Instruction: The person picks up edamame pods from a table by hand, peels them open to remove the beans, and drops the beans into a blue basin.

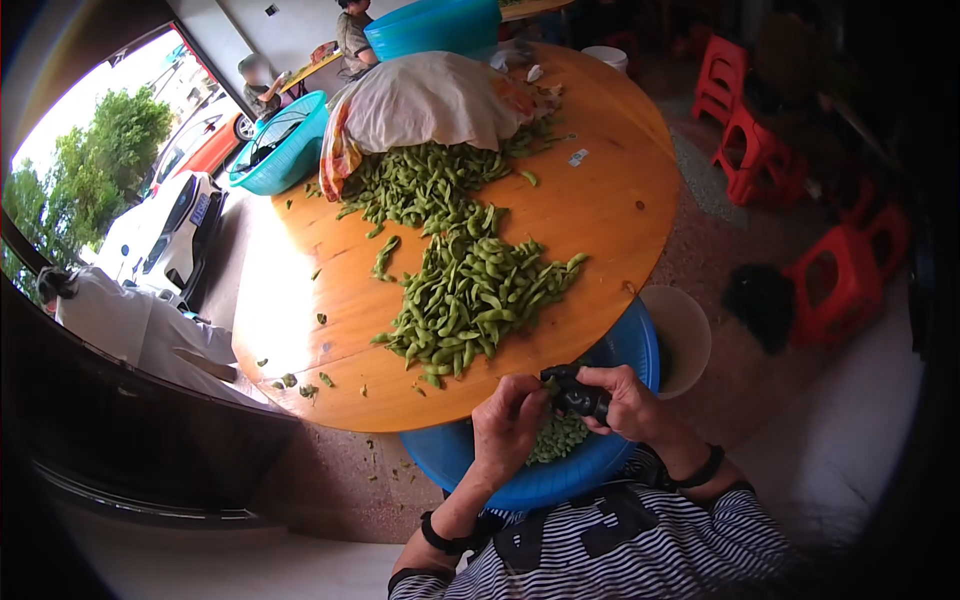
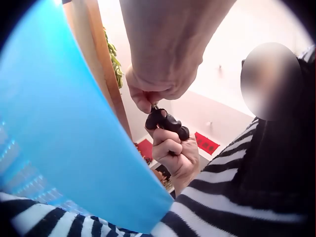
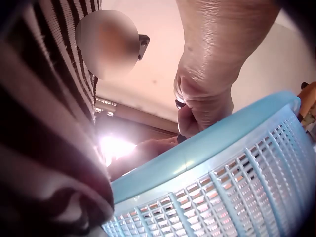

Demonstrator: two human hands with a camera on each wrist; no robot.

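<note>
My left hand (image 1: 505, 425) is over the blue basket (image 1: 425, 460), its thumb and fingers pinching a small green pod (image 2: 154, 105) at the end of a black handheld tool (image 1: 585, 398). My right hand (image 1: 630, 403) grips that tool, fingers curled round its body. In the left wrist view the tool (image 2: 165, 122) has a ring-like opening near the left fingertips. Green shelled beans (image 1: 558, 440) lie in the basket below. In the right wrist view the basket's rim (image 3: 207, 143) hides much of both hands. A heap of green bean pods (image 1: 470, 295) lies on the wooden table ahead.
A pale cloth (image 1: 425, 100) covers part of the pods on the round table (image 1: 610, 190). A teal basket (image 1: 285, 150) stands at the far left. Right of the blue basket is a pale bucket (image 1: 685, 340); red stools (image 1: 840, 280) stand farther right. Other people (image 1: 355, 40) are beyond the table.
</note>
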